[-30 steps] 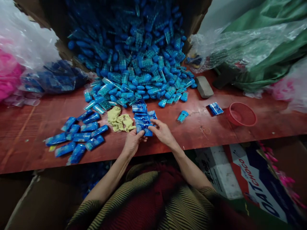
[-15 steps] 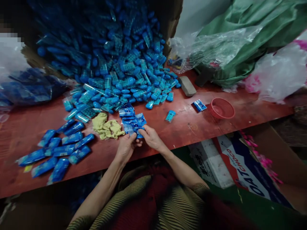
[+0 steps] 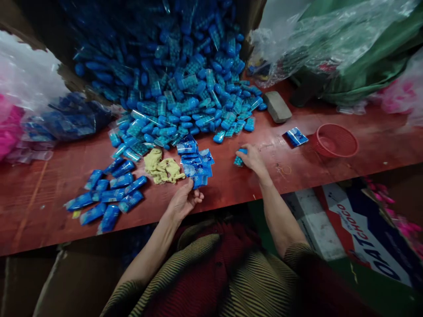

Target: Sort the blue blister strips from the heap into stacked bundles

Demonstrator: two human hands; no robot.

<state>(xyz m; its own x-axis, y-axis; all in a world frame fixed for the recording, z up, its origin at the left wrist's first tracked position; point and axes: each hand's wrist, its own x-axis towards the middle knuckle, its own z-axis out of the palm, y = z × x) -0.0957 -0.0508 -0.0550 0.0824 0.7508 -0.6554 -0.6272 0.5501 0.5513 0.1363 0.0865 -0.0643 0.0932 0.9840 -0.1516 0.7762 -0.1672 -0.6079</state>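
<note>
My left hand is at the table's front edge, thumb and fingers closed on a printed blue plastic sleeve. Behind that sleeve lies a loose stack of the same blue sleeves. Further right, my right hand has its fingers closed around a small clear bottle of blue beads with a blue cap, low over the table. A crumpled yellow-green cloth or glove lies left of the stack. Several bottles in blue sleeves are spread on the left.
A large heap of blue-capped bottles spills from a carton onto the red table. On the right are a grey block, a blue packet and a red basket. Plastic bags stand far left; cartons lie below.
My right hand has left the sleeve at my left hand, moved right and closed on the lone bottle. My left hand keeps the sleeve. The view has shifted left.
</note>
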